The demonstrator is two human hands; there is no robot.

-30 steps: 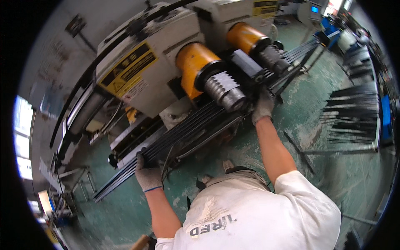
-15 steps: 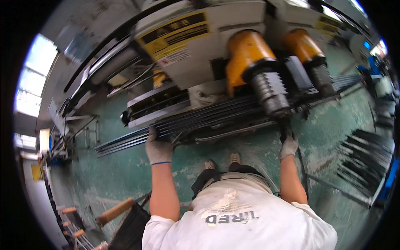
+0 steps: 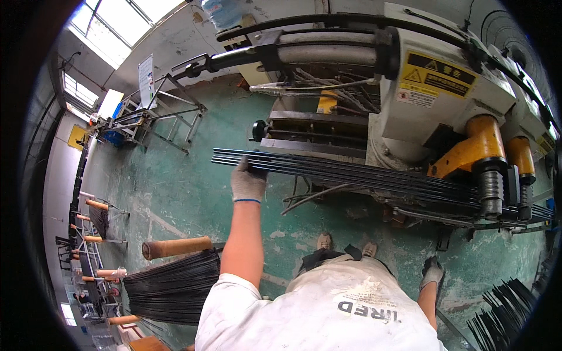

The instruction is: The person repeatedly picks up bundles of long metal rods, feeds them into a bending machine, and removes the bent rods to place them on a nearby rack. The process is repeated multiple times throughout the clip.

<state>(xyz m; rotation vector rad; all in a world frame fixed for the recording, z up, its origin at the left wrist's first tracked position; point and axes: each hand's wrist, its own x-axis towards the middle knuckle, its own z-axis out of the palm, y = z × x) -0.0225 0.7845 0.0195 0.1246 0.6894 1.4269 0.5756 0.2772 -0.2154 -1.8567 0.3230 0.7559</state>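
Right now I have the gloved left hand [image 3: 249, 180] clasped around the dark rods [image 3: 339, 174], close to their left ends, which stick out past the fingers. From that grip the rods run side by side to the right, across the front of the pale machine [image 3: 395, 114], as far as the ribbed spindles [image 3: 490, 190] below its yellow housings [image 3: 483, 137]. The gloved right hand [image 3: 432, 273] is down at the lower right, well apart from the rods and just beside a dark bar [image 3: 443, 292] — from my view I can't tell whether it grasps anything. Over on the left I see a thick bundle of black strands [image 3: 172, 286] lying next to a wooden roller [image 3: 177, 248]; more black strips [image 3: 503, 316] fan out at lower right, above the green floor [image 3: 170, 181].
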